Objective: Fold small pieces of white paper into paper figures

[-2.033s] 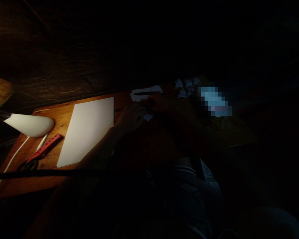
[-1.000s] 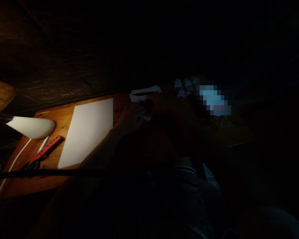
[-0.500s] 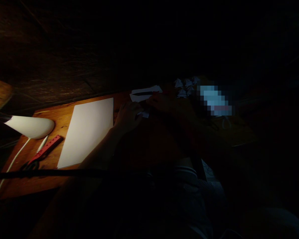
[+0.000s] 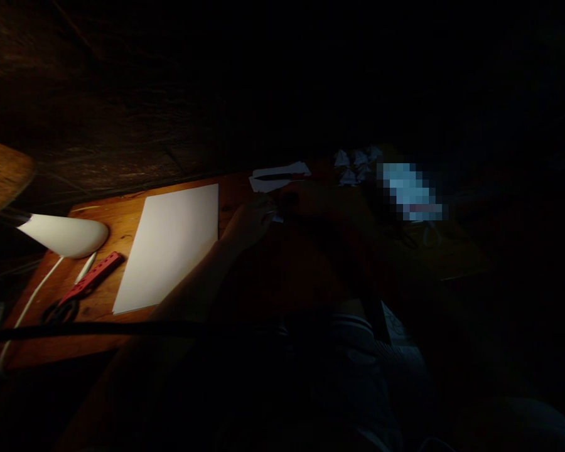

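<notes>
In deep shadow over the wooden table, my left hand (image 4: 252, 216) has its fingers curled onto a small piece of white paper (image 4: 277, 218). Close against it on the right is my right hand (image 4: 306, 198), so dark that its fingers barely show. Just beyond both hands lie white paper pieces (image 4: 266, 183), with a dark-bladed, red-handled tool across them, its kind unclear. A stack of white paper sheets (image 4: 174, 242) lies left of my left hand, and my left forearm crosses its near right edge. Several small folded paper shapes (image 4: 348, 176) stand at the far right.
At left stand a white lamp (image 4: 70, 235) and a red power strip (image 4: 94, 274) with a black loop at its near end. A white cord (image 4: 32, 295) runs down the table's left side. A blurred bright object (image 4: 409, 191) lies right. A dark strap crosses low in view.
The whole scene has shifted slightly right with my head. My left hand covers more of the small paper, and less of the paper shows between my hands.
</notes>
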Action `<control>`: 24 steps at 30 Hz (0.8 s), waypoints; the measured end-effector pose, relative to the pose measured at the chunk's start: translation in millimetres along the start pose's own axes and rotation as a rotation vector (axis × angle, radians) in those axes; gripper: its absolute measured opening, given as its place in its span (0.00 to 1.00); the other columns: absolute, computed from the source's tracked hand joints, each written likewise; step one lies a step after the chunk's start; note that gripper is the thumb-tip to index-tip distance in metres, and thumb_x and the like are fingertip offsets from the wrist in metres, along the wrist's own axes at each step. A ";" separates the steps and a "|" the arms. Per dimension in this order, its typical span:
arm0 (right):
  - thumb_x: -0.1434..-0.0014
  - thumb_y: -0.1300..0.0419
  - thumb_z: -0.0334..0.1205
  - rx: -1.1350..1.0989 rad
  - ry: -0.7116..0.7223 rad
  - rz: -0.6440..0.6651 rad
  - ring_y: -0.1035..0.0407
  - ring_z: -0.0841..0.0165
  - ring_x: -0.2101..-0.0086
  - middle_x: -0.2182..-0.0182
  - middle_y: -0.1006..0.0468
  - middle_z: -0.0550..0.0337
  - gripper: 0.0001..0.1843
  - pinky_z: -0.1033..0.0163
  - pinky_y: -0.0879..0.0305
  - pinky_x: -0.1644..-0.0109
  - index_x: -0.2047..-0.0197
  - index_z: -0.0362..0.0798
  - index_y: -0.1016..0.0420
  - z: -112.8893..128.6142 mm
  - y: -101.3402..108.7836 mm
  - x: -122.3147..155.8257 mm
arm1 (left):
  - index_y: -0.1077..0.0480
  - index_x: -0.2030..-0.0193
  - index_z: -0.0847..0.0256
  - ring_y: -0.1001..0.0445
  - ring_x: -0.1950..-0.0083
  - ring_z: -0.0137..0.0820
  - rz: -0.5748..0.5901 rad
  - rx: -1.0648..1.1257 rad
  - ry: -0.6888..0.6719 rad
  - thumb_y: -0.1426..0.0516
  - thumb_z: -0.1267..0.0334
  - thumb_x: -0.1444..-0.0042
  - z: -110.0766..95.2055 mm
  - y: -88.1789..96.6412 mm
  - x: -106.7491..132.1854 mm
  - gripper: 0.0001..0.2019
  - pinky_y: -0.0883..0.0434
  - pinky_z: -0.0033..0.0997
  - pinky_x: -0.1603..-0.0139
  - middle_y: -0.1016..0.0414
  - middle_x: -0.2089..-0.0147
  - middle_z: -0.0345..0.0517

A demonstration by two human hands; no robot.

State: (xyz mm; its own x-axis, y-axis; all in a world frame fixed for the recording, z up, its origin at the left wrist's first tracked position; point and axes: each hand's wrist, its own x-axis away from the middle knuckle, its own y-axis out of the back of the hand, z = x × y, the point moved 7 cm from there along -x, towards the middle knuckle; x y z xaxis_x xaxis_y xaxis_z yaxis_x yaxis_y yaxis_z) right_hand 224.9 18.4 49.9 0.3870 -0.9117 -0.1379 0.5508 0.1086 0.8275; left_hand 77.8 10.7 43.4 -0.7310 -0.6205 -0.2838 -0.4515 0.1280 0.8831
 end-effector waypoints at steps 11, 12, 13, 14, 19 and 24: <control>0.41 0.35 0.35 -0.044 -0.014 -0.043 0.25 0.61 0.58 0.54 0.14 0.53 0.13 0.59 0.34 0.52 0.53 0.47 0.15 -6.2 -0.1 -0.4 | 0.21 0.46 0.57 0.20 0.39 0.40 0.039 0.056 -0.056 0.48 0.69 0.32 6.2 8.3 9.4 0.16 0.24 0.48 0.35 0.17 0.42 0.50; 0.41 0.35 0.35 -0.046 -0.007 -0.045 0.25 0.61 0.58 0.54 0.14 0.53 0.13 0.59 0.34 0.52 0.53 0.47 0.15 -5.7 0.1 -0.2 | 0.20 0.45 0.57 0.20 0.38 0.40 0.039 0.062 -0.065 0.48 0.69 0.32 5.8 8.6 9.5 0.17 0.24 0.48 0.34 0.17 0.41 0.50; 0.41 0.35 0.35 -0.055 0.005 -0.042 0.25 0.61 0.57 0.54 0.14 0.53 0.13 0.59 0.34 0.51 0.53 0.47 0.15 -4.8 -0.1 -0.1 | 0.20 0.46 0.56 0.20 0.38 0.40 0.035 0.067 -0.069 0.48 0.70 0.33 5.7 8.9 9.4 0.17 0.24 0.48 0.34 0.17 0.42 0.50; 0.41 0.35 0.35 -0.066 0.018 -0.035 0.25 0.62 0.57 0.54 0.14 0.53 0.13 0.59 0.34 0.51 0.53 0.47 0.15 -3.7 -0.4 0.1 | 0.20 0.46 0.57 0.20 0.39 0.39 0.031 0.068 -0.068 0.48 0.70 0.33 5.9 9.1 9.0 0.17 0.24 0.48 0.35 0.17 0.42 0.50; 0.44 0.33 0.34 -0.134 0.038 -0.023 0.24 0.63 0.57 0.54 0.14 0.54 0.13 0.60 0.32 0.51 0.54 0.46 0.16 -1.3 -0.2 0.7 | 0.19 0.48 0.58 0.19 0.40 0.40 0.031 0.059 -0.055 0.47 0.70 0.33 6.9 8.8 6.9 0.16 0.23 0.48 0.36 0.16 0.44 0.52; 0.45 0.32 0.34 -0.147 0.025 0.013 0.23 0.62 0.58 0.54 0.13 0.52 0.15 0.59 0.30 0.52 0.53 0.45 0.14 -1.0 -0.3 -0.3 | 0.20 0.48 0.58 0.19 0.40 0.40 0.026 0.044 -0.036 0.47 0.70 0.34 6.5 10.7 7.7 0.15 0.23 0.49 0.36 0.16 0.44 0.51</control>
State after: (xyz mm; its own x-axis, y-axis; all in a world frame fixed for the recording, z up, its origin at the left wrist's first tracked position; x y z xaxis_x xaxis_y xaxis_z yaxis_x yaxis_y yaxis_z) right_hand 225.4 19.0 49.2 0.4121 -0.8999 -0.1427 0.6470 0.1788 0.7413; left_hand 64.0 12.4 48.2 -0.7603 -0.5885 -0.2750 -0.4536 0.1780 0.8732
